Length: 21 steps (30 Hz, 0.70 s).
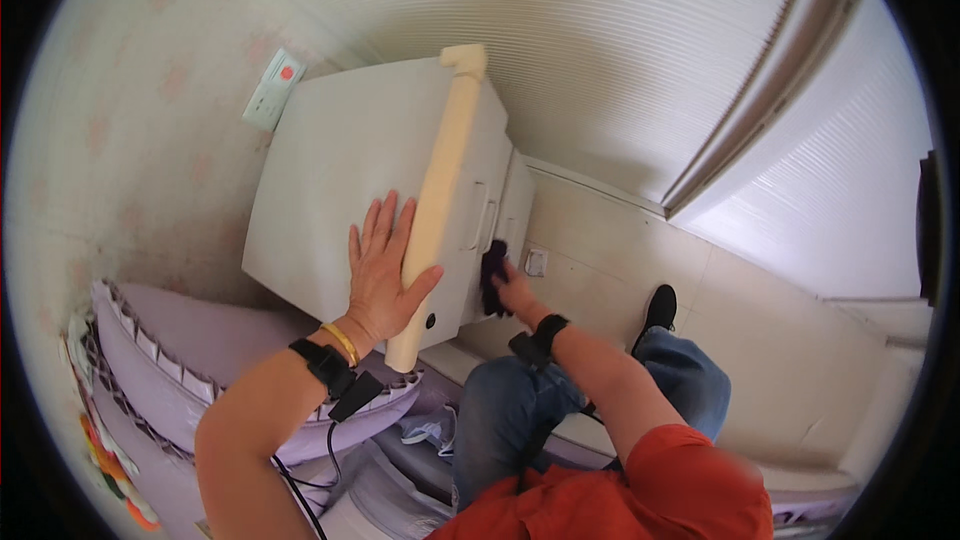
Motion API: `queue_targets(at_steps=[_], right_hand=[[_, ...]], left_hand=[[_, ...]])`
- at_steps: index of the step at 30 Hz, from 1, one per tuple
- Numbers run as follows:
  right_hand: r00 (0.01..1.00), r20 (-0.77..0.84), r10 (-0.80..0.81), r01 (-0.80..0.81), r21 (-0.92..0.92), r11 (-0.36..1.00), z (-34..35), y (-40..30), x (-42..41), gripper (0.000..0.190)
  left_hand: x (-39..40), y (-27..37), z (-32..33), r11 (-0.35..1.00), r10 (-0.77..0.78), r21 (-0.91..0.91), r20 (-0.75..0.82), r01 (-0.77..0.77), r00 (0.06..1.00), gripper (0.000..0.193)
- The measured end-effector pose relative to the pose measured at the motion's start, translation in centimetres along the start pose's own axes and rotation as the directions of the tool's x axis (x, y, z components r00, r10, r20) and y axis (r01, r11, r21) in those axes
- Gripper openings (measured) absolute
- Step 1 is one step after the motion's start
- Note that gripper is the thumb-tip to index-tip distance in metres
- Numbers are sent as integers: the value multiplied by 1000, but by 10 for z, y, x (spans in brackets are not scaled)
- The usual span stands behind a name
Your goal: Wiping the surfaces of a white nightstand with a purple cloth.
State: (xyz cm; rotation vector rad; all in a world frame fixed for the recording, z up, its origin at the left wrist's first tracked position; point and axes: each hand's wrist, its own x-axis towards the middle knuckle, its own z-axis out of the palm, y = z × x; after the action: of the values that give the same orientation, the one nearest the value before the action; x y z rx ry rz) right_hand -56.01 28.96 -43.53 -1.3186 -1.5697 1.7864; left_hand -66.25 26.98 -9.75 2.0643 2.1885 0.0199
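My left hand (382,277) lies flat with fingers spread on the top of a white bedside cabinet (337,142), its thumb over the cream foam edge guard (442,165) along the front edge. My right hand (516,291) holds a dark purple cloth (493,277) against the lower front of the cabinet, below the drawer handles (480,217). Part of the fingers is hidden by the cloth. A round black spot (430,321) sits on the front near the guard's lower end.
A wall socket (273,90) is behind the cabinet. Purple pillows (165,345) and a face mask (431,427) lie at the lower left. Ribbed white sliding doors (585,37) stand beyond. On the tiled floor (615,240) lies a small white square item (536,262).
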Motion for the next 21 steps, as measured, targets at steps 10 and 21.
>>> queue_targets(at_steps=[10,21], right_hand=[[989,-148,11,47,384,922,19,-16,-3,53],[908,-274,-318,356,102,929,-60,-68,121,44]], left_hand=[[3,4,2,999,7,-35,-10,-7,1000,80],[6,3,4,997,32,-70,14,-31,999,83]])
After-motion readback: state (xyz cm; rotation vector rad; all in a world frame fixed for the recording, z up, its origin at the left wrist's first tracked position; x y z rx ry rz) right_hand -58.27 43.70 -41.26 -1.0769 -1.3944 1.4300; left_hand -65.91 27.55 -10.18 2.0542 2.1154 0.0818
